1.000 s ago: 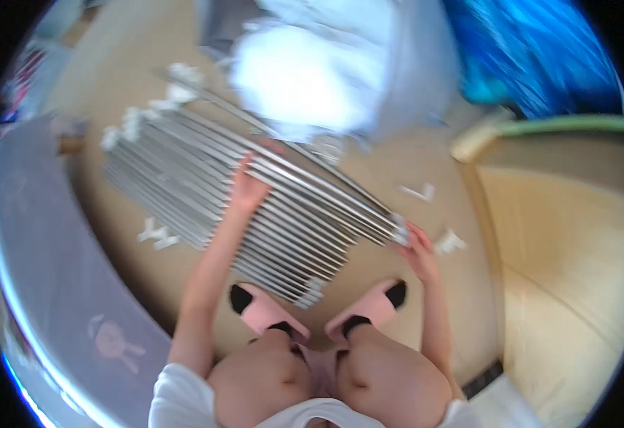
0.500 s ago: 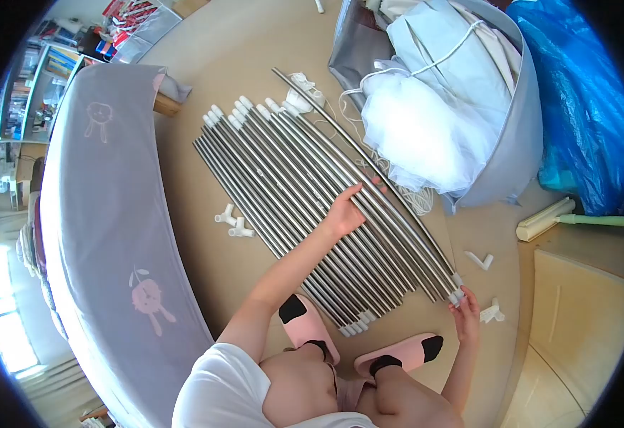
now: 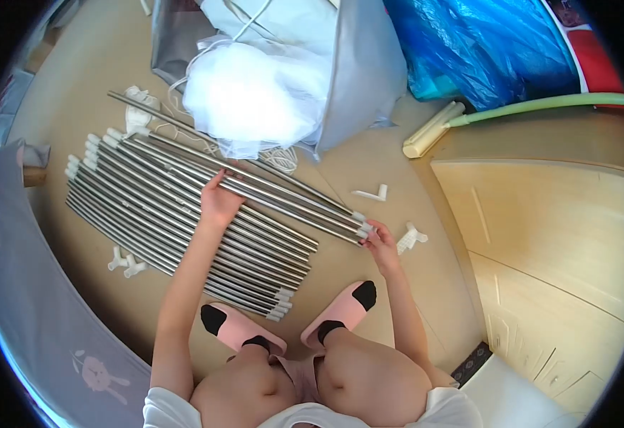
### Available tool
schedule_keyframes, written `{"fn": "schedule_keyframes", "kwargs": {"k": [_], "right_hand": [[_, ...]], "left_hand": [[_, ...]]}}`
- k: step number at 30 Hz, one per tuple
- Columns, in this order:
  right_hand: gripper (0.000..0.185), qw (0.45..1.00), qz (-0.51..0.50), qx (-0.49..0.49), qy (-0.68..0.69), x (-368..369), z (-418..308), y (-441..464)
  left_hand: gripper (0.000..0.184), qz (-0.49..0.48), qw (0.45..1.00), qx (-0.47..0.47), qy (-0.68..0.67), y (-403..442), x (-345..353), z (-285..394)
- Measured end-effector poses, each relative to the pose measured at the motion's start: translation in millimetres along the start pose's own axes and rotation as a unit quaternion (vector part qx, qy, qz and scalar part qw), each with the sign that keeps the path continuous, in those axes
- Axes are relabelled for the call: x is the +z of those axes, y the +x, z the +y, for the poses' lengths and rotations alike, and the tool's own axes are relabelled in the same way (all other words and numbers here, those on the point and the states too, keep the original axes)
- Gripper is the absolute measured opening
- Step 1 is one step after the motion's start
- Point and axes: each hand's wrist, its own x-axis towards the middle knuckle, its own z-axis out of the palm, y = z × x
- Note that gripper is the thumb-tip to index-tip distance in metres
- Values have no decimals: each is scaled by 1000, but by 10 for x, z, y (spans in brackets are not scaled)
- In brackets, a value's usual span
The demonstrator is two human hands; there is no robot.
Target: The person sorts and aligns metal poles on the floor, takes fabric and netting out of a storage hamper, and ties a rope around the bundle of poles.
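Note:
Metal tubes (image 3: 148,189) with white plastic ends lie side by side in a slanting row on the floor. My left hand (image 3: 221,203) is closed around the middle of the tubes (image 3: 290,202) at the far side of the row, its fingers partly hidden beneath them. At their right end, the fingers of my right hand (image 3: 381,248) pinch the white end pieces (image 3: 364,228), which sit close together. Just right of that hand lies a white multi-arm connector (image 3: 412,237). A white L-shaped connector (image 3: 380,192) rests farther back. Two more white connectors (image 3: 125,262) are left of the row.
A grey fabric bin (image 3: 365,78) holds white netting (image 3: 255,93); white cord (image 3: 280,160) lies beside it. Behind are a blue plastic bag (image 3: 476,53) and a green-handled mop (image 3: 433,130). A wooden cabinet (image 3: 540,235) stands right, grey rabbit-print fabric (image 3: 48,307) left. Pink slippers (image 3: 237,327) are on my feet.
My view has turned, so the scene sits farther left and the cabinet shows more. Capped tube ends are now bunched together at my right hand. My left hand stays at the tubes' middle.

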Motion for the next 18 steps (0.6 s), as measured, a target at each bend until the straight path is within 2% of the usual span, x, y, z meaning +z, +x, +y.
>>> {"fn": "schedule_keyframes", "kwargs": {"k": [4,5,8,10,13,15,18], "right_hand": [[26,1000,15,-1,-13,72,56,-15],[26,1000,20,-4,-11,63,86,-45],[26,1000,16,23,-11,39,137,-93],[27,998,50,19,-26,84,119,-118],[29,993,47,16,-104,54,116,-106],[29,994,30,6,-102,89,101,-57],[29,990,81,11,-113,79,45,-36]], "left_hand": [[14,38,999,3,28,-9,-102,-4],[18,11,998,-12,68,7,-174,28],[32,73,994,-19,79,12,-180,-8],[33,97,988,-26,118,21,-146,-23],[36,133,984,-4,122,193,-374,-32],[36,187,975,35,118,119,-131,-75],[26,259,956,72,113,-130,378,-104]]}}
